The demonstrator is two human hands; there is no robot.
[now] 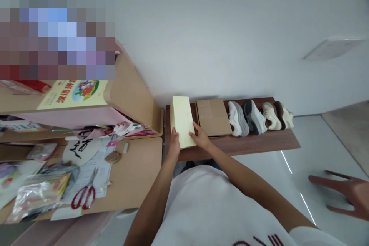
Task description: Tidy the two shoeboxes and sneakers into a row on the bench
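Observation:
A pale yellow box (183, 117) is between my two hands, over the left end of a dark wooden bench (259, 144). My left hand (173, 144) grips its near left corner, and my right hand (199, 137) presses on its right side close to the near end. Just right of it lies a brown cardboard box (213, 117). Beyond that, white and grey sneakers (238, 119), dark and grey sneakers (254, 117) and cream and brown shoes (276, 116) stand in a row. Whether the yellow box rests on the bench or is lifted, I cannot tell.
A desk (135, 169) on the left bears red-handled scissors (84, 196), papers, plastic packets and a coil of twine (113, 157). Its shelf (132, 84) rises beside the bench. A reddish-brown stool (346, 190) stands on the floor at right. Behind the bench is a white wall (225, 38).

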